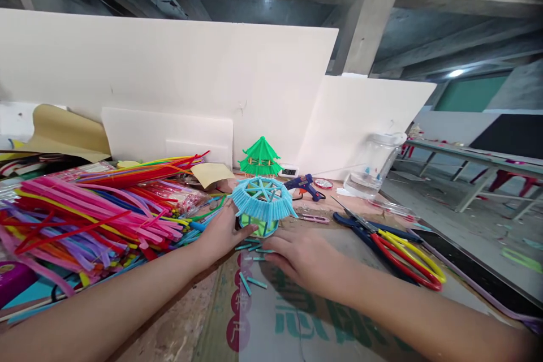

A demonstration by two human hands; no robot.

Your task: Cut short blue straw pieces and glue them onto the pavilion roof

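A small round pavilion model [263, 195] with a light-blue ribbed roof stands upright on the work surface. My left hand [220, 232] grips its left side, thumb against the low front and the other fingers partly hidden behind. Several short blue pipe cleaner pieces [245, 284] lie scattered in front of it. Among them, the fingertips of my right hand [307, 257] are pinched around one short piece, just before the model's base. Right behind the blue roof rises a green tiered pagoda roof [261, 155]; whether the two are joined cannot be seen.
Bundles of coloured pipe cleaners [102, 209] are heaped at the left. Scissors [360, 220], red-and-yellow-handled pliers [411, 260] and a phone [470, 271] lie right. Behind are a glue gun [307, 185], a clear water jug [373, 167] and white boards [169, 68].
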